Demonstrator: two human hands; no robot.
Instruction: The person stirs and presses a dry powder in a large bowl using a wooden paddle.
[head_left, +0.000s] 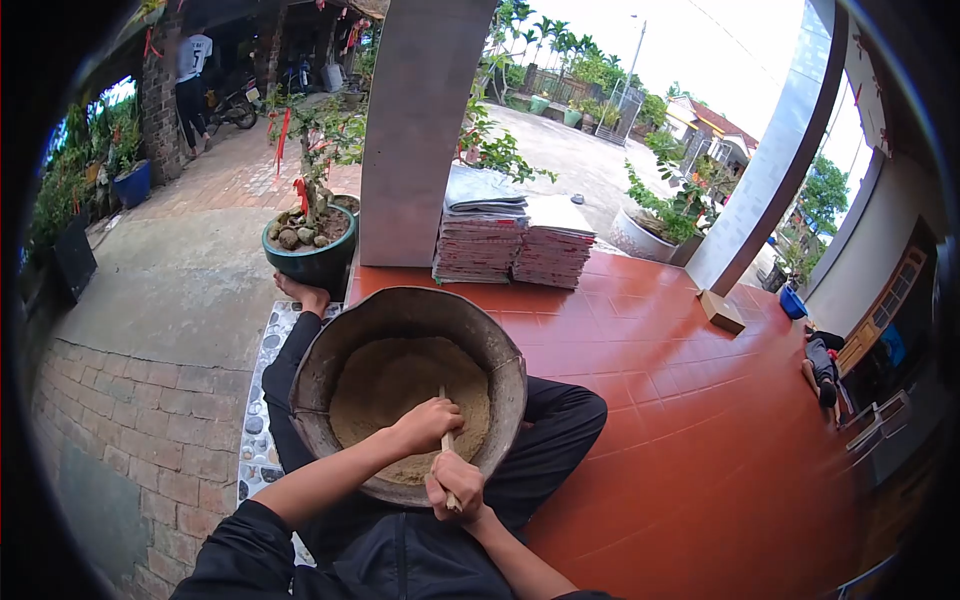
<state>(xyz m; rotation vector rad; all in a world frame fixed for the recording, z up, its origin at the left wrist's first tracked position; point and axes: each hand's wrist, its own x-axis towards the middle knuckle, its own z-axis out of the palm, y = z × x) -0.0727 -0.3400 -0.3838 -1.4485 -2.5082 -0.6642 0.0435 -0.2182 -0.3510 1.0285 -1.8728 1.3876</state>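
A deep, worn round pot (pixel 310 385) rests between my crossed legs, with brown powder (pixel 385 385) covering its bottom. My left hand (pixel 428 424) is over the powder, its fingers wrapped round a wooden stick (pixel 447 441). Closer to my body, my right hand (pixel 455 483) grips the same stick near its end, above the pot's near rim. The stick slants away from me, its far end down at the powder. Whether that end carries a blade or a scoop is hidden.
Two stacks of folded sheets or sacks (pixel 480 245) stand by a pillar (pixel 415 130). A potted bonsai (pixel 318 262) is beyond my foot. A cardboard box (pixel 720 312) and a blue basin (pixel 791 303) are on the right, near a person lying down (pixel 822 368). Another person (pixel 193 85) stands far left.
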